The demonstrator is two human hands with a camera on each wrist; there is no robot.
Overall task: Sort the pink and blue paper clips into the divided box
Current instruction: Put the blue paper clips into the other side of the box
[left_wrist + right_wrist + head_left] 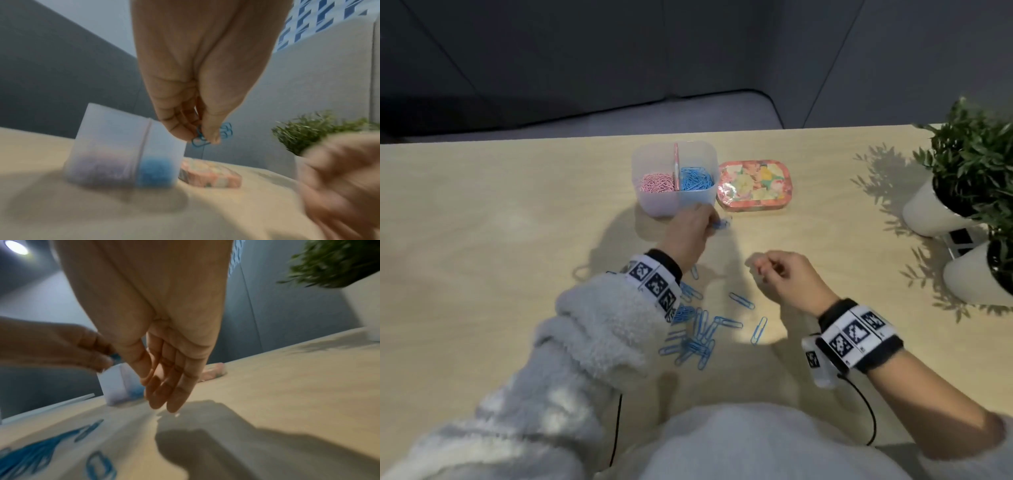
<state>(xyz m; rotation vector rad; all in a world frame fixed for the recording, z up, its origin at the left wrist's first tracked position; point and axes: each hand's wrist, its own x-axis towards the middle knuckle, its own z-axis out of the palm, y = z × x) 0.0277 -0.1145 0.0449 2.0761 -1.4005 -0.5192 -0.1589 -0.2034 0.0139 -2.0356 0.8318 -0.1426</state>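
Observation:
The translucent divided box stands at the table's far middle, pink clips in its left half and blue clips in its right half. My left hand hovers just in front of the box and pinches a few blue paper clips. A loose pile of blue clips lies on the table near me. My right hand hangs above the table right of the pile, fingers relaxed and holding nothing.
A flowered tin lies right of the box. Two white pots with green plants stand at the right edge. The table's far edge runs behind the box.

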